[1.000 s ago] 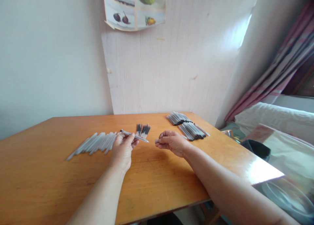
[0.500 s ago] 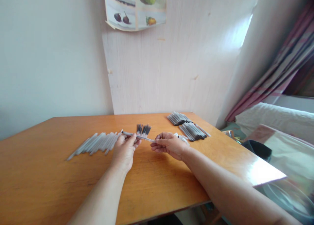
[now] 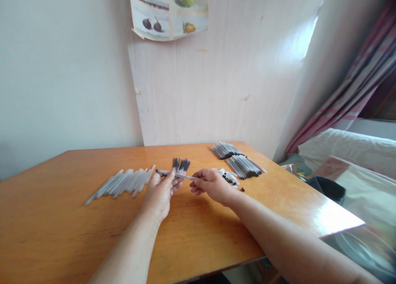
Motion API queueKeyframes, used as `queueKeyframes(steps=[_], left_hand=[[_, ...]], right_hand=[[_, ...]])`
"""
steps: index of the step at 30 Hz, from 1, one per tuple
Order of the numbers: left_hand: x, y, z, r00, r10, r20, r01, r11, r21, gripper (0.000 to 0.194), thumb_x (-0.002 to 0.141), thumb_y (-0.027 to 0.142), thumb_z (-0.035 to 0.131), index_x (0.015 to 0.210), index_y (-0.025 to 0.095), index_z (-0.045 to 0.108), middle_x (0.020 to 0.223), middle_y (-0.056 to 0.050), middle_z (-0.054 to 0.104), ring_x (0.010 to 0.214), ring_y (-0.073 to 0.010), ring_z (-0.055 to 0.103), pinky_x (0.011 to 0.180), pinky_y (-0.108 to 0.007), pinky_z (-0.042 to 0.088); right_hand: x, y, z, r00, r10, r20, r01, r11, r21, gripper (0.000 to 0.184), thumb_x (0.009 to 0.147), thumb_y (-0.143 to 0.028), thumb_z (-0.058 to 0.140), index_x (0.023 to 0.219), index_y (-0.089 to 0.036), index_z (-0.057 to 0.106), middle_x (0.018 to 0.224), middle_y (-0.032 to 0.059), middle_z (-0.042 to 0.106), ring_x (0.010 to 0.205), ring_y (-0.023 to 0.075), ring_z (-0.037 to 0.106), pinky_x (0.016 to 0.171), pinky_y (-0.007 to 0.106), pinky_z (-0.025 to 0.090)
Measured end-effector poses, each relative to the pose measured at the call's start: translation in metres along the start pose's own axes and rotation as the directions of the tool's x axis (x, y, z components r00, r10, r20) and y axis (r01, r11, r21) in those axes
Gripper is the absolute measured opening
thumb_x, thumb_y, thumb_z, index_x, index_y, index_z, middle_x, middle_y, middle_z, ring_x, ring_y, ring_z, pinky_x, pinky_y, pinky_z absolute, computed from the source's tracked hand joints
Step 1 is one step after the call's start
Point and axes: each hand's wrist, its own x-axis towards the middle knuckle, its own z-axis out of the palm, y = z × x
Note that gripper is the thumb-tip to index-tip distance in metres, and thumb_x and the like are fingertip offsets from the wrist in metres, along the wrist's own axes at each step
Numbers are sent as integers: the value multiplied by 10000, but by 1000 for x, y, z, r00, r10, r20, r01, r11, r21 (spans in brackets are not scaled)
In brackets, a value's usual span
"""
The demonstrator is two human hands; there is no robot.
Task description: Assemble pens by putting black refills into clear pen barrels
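Observation:
A slim pen (image 3: 179, 175) with a dark left end lies level between my two hands above the table. My left hand (image 3: 160, 190) is closed around its left part, thumb on top. At the pen's right end my right hand (image 3: 210, 185) is pinched; the fingers hide exactly what they grip there. Just beyond the pen stand out dark-ended pen refills (image 3: 181, 164) in a small bunch. Translucent pen barrels (image 3: 123, 181) lie in a row left of my left hand. Close to my right hand is a pile of small white and black pen parts (image 3: 229, 178).
Two rows of dark-ended pens (image 3: 243, 165) lie at the table's back right. One small black piece (image 3: 243, 189) sits apart on the wooden table (image 3: 198, 230). The wall stands behind the table, and a cloth-covered bed (image 3: 365, 168) is to the right.
My right hand has shifted slightly, and the thin stretch seen between the pen and its fingers is shorter now. My left hand keeps its hold. The loose black piece shows now.

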Motion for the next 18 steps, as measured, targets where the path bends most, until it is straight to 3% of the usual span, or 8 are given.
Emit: queueKeyframes(steps=[8,18], left_hand=[[-3,-1,3,999,30,-25,-31,1000,-8,297,721,247,737,827,183,466,791,-29,695,740,-166,706,648,-269,551],[-4,-4,2,999,17,-35,-17,1000,-2,305,712,243,743,829,185,468,779,-14,682,711,-149,692,649,-262,541]], right_hand=[[1,5,5,996,-87,-19,84,990,-118,143,885,-296,579,870,-155,566,771,47,690,625,104,658,579,216,529],[-3,-3,11,998,-59,-10,56,985,-166,156,888,-283,564,805,-151,563,716,42,679,568,101,634,564,226,516]])
